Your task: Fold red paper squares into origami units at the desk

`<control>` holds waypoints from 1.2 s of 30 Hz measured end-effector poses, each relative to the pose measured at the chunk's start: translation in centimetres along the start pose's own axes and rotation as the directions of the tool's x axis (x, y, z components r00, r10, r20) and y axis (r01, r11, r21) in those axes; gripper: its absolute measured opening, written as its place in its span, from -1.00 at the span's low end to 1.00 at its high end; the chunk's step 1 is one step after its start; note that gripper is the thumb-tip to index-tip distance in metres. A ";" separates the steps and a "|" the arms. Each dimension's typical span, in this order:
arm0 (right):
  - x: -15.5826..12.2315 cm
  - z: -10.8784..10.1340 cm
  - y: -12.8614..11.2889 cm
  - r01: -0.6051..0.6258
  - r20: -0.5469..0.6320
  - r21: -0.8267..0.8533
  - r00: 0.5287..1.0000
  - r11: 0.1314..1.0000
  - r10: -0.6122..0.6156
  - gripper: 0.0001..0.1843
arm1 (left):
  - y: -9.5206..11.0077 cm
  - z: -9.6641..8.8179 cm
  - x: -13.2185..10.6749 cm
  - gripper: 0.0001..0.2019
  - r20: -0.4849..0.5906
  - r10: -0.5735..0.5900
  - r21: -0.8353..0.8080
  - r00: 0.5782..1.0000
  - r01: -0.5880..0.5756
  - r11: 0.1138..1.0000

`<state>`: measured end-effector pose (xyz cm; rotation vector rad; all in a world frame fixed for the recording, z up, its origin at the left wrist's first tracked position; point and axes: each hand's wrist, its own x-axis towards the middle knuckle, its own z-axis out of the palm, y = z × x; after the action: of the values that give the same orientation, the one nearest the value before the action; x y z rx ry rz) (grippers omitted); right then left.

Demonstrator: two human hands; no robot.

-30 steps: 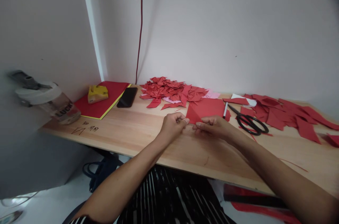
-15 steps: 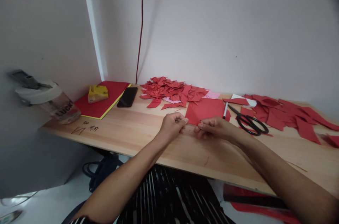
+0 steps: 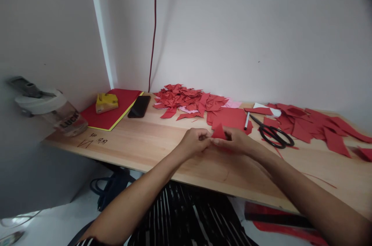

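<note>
Between my hands, just above the table near its front, is a piece of red paper with a pointed corner standing up. My left hand pinches its left side. From the right, my right hand grips the same piece, fingers curled behind it and thumb in front. Fingers hide much of the paper. Just behind the hands lies a flat stack of red paper, with a white pen along its right side. Black-handled scissors rest to the right of the pen.
Folded red paper pieces are heaped by the wall. Red scraps spread at the right. A phone, red and yellow sheets, a yellow packet and a drink bottle stand or lie on the left.
The red paper in my hands now shows raised with a point upward. My hands have drawn closer together, and the stack behind them is more exposed.
</note>
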<state>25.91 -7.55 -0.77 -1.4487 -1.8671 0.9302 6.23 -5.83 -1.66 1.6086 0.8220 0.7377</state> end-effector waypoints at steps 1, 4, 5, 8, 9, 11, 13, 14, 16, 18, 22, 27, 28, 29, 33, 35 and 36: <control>0.1 0.4 0.0 -0.001 0.001 0.048 1.000 0.999 0.001 -0.50 | 0.1 0.1 0.0 -0.82 0.020 0.008 0.010 1.000 -0.008 1.000; 0.3 1.1 0.1 -0.009 -0.009 0.135 1.000 0.991 0.010 -0.47 | 0.4 0.3 -0.1 -0.84 0.052 0.022 0.034 0.998 -0.024 0.999; 0.3 1.2 0.2 -0.009 -0.020 0.142 1.000 0.990 0.012 -0.47 | 0.5 0.2 -0.1 -0.83 0.058 0.022 0.039 0.998 -0.024 0.999; 0.1 1.0 0.0 -0.008 -0.057 0.165 0.998 0.986 0.018 -0.50 | 0.5 0.0 -0.1 -0.78 0.063 0.014 0.033 0.998 -0.016 0.999; 0.0 0.9 -0.1 -0.005 -0.068 0.175 0.998 0.985 0.018 -0.51 | 0.4 0.0 0.0 -0.77 0.060 0.012 0.027 0.998 -0.013 1.000; -0.2 0.6 -0.4 0.001 -0.089 0.196 0.996 0.981 0.017 -0.54 | 0.3 -0.1 0.0 -0.79 0.044 0.008 0.008 0.999 -0.008 1.000; -0.2 0.4 -0.7 0.008 -0.107 0.212 0.994 0.977 0.015 -0.57 | 0.1 -0.1 0.1 -0.80 0.011 0.006 -0.018 1.000 -0.006 1.000; -0.2 0.3 -0.8 0.011 -0.113 0.216 0.993 0.976 0.014 -0.58 | -0.1 -0.1 0.1 -0.80 -0.013 0.008 -0.033 1.000 -0.009 0.999; -0.2 0.2 -0.9 0.011 -0.118 0.217 0.993 0.976 0.015 -0.59 | -0.3 -0.1 0.3 -0.79 -0.072 0.020 -0.064 0.997 -0.025 0.998; -0.2 0.1 -1.0 0.005 -0.105 0.214 0.994 0.977 0.018 -0.59 | -0.5 -0.2 0.5 -0.79 -0.137 0.042 -0.088 0.990 -0.054 0.995; -0.4 0.0 -1.2 -0.026 0.008 0.183 1.000 0.983 0.025 -0.55 | -0.5 -0.7 0.5 -0.78 -0.234 0.094 -0.079 0.968 -0.116 0.990; -0.1 0.4 -1.2 0.028 0.057 0.102 0.998 0.994 -0.034 -0.49 | -0.2 -0.8 0.3 -0.81 -0.209 0.114 -0.005 0.971 -0.117 0.993; 0.0 0.5 -1.0 0.035 0.053 0.095 0.998 0.995 -0.040 -0.49 | -0.2 -0.7 0.3 -0.82 -0.194 0.108 0.007 0.975 -0.109 0.994; 0.1 0.7 -0.9 0.041 0.052 0.087 0.998 0.995 -0.045 -0.48 | -0.2 -0.6 0.3 -0.82 -0.180 0.100 0.016 0.979 -0.099 0.995; 0.2 1.0 -0.4 0.062 0.031 0.047 0.998 0.997 -0.063 -0.46 | -0.6 -0.3 0.6 -0.77 -0.154 0.054 0.011 0.987 -0.053 0.999; 0.1 0.9 -0.4 0.068 -0.014 0.021 0.998 0.997 -0.068 -0.48 | -0.8 -0.2 0.6 -0.74 -0.132 0.027 0.002 0.991 -0.027 1.000; 0.0 0.8 -0.4 0.069 -0.042 0.008 0.997 0.998 -0.069 -0.49 | -0.9 -0.2 0.6 -0.74 -0.114 0.014 0.002 0.993 -0.014 1.000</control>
<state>25.00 -7.72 -0.93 -1.3790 -1.8678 0.8684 6.31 -5.08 -2.49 1.5855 0.8941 0.8456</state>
